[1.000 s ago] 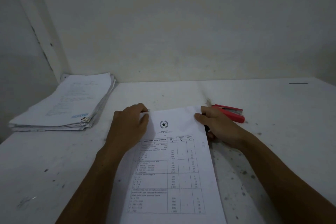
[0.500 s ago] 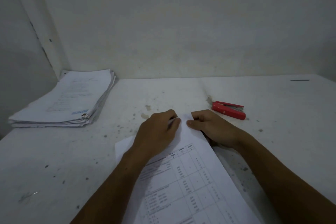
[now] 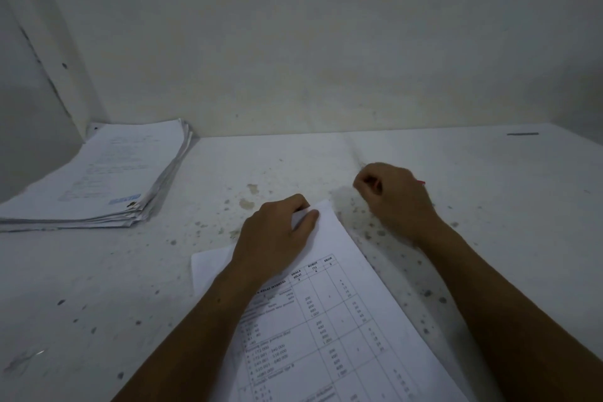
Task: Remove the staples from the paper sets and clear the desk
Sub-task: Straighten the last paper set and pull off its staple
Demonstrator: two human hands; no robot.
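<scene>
A stapled paper set (image 3: 329, 320) printed with tables lies slanted on the white desk (image 3: 489, 238) in front of me. My left hand (image 3: 277, 238) pinches the set's top corner between thumb and fingers. To the right, my right hand (image 3: 396, 199) is curled into a fist over the red stapler (image 3: 422, 182). Only a thin red sliver of the stapler shows behind the knuckles; the rest is hidden.
A thick stack of papers (image 3: 107, 179) sits at the far left against the wall corner. A small dark strip (image 3: 522, 133) lies at the far right near the wall. The desk surface is speckled with stains. A loose staple-like glint (image 3: 39, 353) shows at the near left.
My right hand let go of the paper's top edge and moved right and back onto the red stapler, covering it. My left hand slid to the paper's top corner; the paper has turned slantwise.
</scene>
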